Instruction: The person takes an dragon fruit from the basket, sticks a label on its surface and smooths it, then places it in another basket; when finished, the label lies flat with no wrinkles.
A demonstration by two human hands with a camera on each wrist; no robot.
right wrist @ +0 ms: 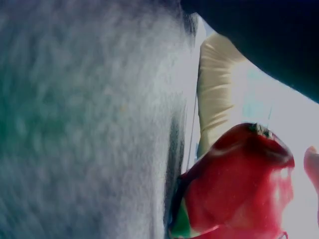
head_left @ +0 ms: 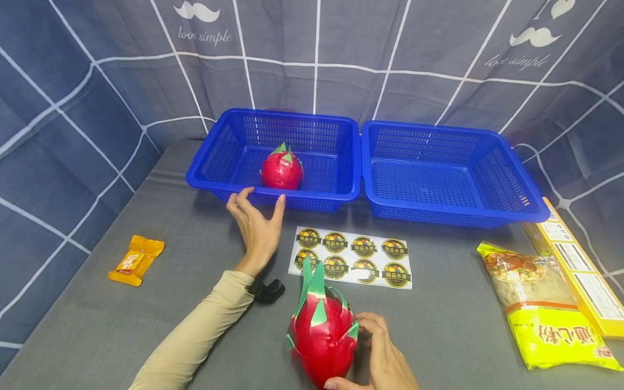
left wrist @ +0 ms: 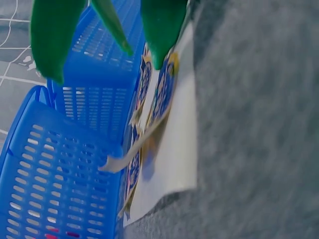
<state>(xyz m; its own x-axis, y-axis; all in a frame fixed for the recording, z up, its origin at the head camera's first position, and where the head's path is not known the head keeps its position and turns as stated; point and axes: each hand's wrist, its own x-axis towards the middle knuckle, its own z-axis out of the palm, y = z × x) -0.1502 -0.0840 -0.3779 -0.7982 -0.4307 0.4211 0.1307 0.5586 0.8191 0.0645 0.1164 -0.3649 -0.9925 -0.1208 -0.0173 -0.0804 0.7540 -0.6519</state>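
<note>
My right hand (head_left: 382, 355) grips a red dragon fruit (head_left: 323, 336) with green leaf tips, its thumb low on the fruit and its fingers along the right side. The same dragon fruit (right wrist: 244, 186) shows up close in the right wrist view. Bare of any object, my left hand (head_left: 258, 230) reaches to the front rim of the left blue basket (head_left: 205, 181), thumb and fingers spread. Inside that basket sits a second dragon fruit (head_left: 281, 170). Between the hands lies a white sheet of round fruit stickers (head_left: 348, 257); a torn strip (left wrist: 134, 152) curls up from it in the left wrist view.
A second blue basket (head_left: 453, 214) adjoins the first on the right. At the far right, a bag with yellow packaging (head_left: 551, 325) lies beside a long yellow box (head_left: 585, 276). A small orange packet (head_left: 136, 260) lies at left. Grey checked cloth (head_left: 351, 32) hangs behind.
</note>
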